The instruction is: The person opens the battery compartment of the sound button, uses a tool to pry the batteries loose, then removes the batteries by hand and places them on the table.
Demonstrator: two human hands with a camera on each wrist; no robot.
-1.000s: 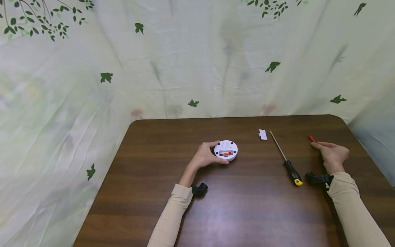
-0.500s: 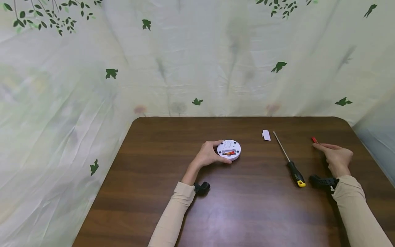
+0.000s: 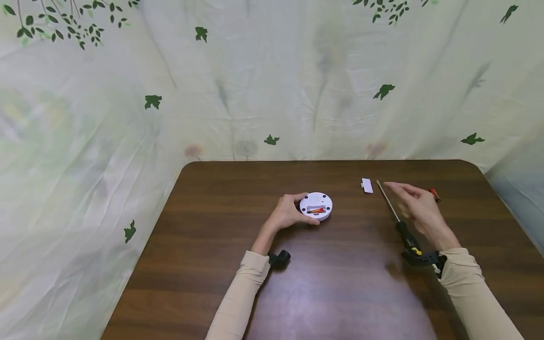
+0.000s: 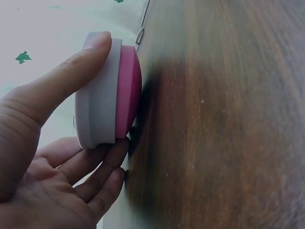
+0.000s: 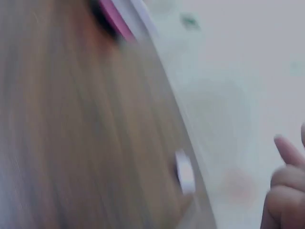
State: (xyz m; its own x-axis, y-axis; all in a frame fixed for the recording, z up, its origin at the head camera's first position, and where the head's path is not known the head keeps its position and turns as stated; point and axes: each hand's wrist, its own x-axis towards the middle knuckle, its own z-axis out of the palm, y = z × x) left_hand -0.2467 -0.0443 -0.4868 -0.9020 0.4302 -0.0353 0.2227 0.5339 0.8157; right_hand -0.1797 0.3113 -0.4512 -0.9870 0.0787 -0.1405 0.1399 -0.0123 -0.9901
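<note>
My left hand (image 3: pixel 288 212) grips a round white device (image 3: pixel 316 206) by its side, thumb and fingers around the rim. Its underside faces up, showing a battery compartment with a red-orange battery (image 3: pixel 316 210) in it. In the left wrist view the device's white body (image 4: pixel 97 95) has a pink dome (image 4: pixel 127 90) turned toward the table. Over the screwdriver (image 3: pixel 406 236) passes my right hand (image 3: pixel 418 210), fingers extended leftward, with nothing visible in them. Behind this hand a small red battery (image 3: pixel 434 194) lies on the table. The right wrist view is blurred.
A small white battery cover (image 3: pixel 367 185) lies near the screwdriver's tip, toward the back. The brown wooden table (image 3: pixel 340 293) ends at a pale curtain (image 3: pixel 272 85) printed with leaves and birds.
My right hand has let go of the red battery, which stays at the table's right, and has moved left over the screwdriver. The left hand still holds the white device in place.
</note>
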